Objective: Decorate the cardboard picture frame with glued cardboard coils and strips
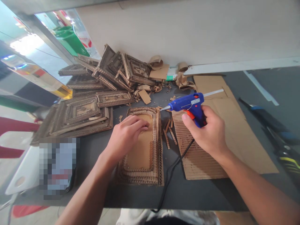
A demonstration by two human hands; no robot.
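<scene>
A blue glue gun (187, 104) with an orange trigger and a clear stick in its back is held in my right hand (208, 131). Its nozzle points left, over the upper right corner of a rectangular cardboard frame (154, 156) with corrugated strip borders. My left hand (127, 132) rests over the upper left part of this frame, fingers bent together above the flat inner panel. Whether the fingertips pinch anything is hidden. Small cardboard strips (169, 132) lie just right of the frame.
Stacked cardboard frames (82, 109) rise at the back left, beside paper scraps (184, 81). Cardboard sheets (243, 137) cover the right, with a cutter (262, 114) and pliers (287, 148) beyond. The black cord (172, 172) crosses the table; a blurred-out device (58, 168) lies left.
</scene>
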